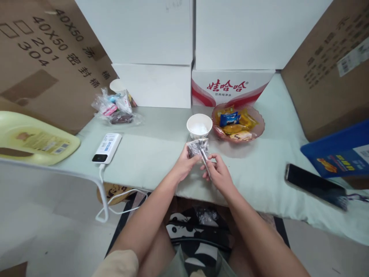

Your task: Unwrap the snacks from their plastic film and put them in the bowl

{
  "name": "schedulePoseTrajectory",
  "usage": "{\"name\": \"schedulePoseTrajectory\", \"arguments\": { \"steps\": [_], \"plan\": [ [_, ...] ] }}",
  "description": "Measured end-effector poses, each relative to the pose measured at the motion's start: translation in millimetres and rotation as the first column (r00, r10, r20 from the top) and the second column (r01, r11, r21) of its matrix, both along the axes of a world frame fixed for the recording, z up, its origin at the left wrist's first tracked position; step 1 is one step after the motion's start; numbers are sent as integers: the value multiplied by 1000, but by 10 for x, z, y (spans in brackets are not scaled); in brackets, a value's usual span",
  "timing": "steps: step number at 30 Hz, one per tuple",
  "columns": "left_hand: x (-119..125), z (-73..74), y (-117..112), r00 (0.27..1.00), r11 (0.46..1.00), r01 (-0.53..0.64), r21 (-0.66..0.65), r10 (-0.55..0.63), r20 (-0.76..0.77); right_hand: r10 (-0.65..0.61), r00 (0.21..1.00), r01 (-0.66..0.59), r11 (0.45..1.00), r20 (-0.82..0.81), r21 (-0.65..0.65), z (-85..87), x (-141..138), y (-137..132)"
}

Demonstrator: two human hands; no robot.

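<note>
My left hand (183, 164) is closed around a small packet (193, 150) of crinkled clear plastic with something dark inside. In my right hand (219, 174) is a slim white, knife-like tool (204, 156), gripped between thumb and fingers. Its dark, narrow tip lies against the top of the packet; whether it cuts into the plastic I cannot tell. Just beyond both hands stands a white paper bowl (198, 134) holding something whitish. To its right, a pink scalloped glass bowl (261, 129) holds several wrapped snacks (230, 119), blue and yellow.
Far left are a bundle of plastic-wrapped items (113, 109), a paper cup (117, 85), a white power bank (107, 148) with cable, and a yellow jug (37, 138). A phone (314, 184) and blue package (340, 154) lie right. White boxes (152, 84) line the back.
</note>
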State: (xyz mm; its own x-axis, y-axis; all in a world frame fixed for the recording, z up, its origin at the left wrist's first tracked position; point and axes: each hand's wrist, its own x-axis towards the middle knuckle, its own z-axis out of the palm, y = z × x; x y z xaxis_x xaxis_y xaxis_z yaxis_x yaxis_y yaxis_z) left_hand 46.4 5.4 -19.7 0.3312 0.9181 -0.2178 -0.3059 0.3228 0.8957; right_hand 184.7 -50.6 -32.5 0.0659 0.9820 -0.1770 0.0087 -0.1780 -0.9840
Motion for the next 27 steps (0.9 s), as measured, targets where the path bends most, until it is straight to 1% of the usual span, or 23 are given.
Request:
{"name": "schedulePoseTrajectory", "arguments": {
  "steps": [2,4,6,8,10,12,15,18,21,22,23,24,25,26,27],
  "plan": [
    [16,20,27,996,995,-92,-25,92,-4,14,999,-13,1000,46,-16,-15,12,-18],
    [19,34,68,987,987,-159,-33,159,17,27,992,-26,1000,124,-12,-6,33,-34],
    [5,31,115,975,976,-216,-30,218,48,36,978,-41,999,206,19,29,62,-51],
    [-19,-1,156,966,967,-253,-17,253,47,8,966,-29,997,260,76,78,87,-65],
    [-36,-63,177,966,966,-258,17,258,8,-52,968,20,991,247,133,119,97,-66],
    [-32,-132,169,972,970,-231,68,234,-31,-101,979,75,986,179,148,131,86,-44],
    [10,-176,124,983,979,-177,98,182,-39,-88,989,74,990,120,121,102,38,18],
    [18,-97,104,983,982,-184,51,183,19,-14,987,0,996,157,94,75,-4,49],
    [-85,41,155,958,964,-264,4,262,115,96,971,-106,994,218,33,71,38,9],
    [-140,81,179,947,957,-290,-11,289,140,110,963,-119,993,247,22,64,85,-12],
    [-198,112,201,938,951,-309,-28,309,157,94,950,-108,994,297,31,50,153,-32],
    [-251,133,218,933,947,-319,-45,322,162,47,928,-76,995,371,66,28,238,-47],
    [-294,144,226,932,945,-322,-62,328,155,-27,887,-31,993,461,117,-3,338,-56],
    [-321,146,225,936,946,-316,-77,324,138,-109,821,13,985,561,173,-38,444,-60],
    [-329,139,213,943,949,-302,-88,311,116,-179,737,47,976,652,215,-74,550,-61]
  ]
}}
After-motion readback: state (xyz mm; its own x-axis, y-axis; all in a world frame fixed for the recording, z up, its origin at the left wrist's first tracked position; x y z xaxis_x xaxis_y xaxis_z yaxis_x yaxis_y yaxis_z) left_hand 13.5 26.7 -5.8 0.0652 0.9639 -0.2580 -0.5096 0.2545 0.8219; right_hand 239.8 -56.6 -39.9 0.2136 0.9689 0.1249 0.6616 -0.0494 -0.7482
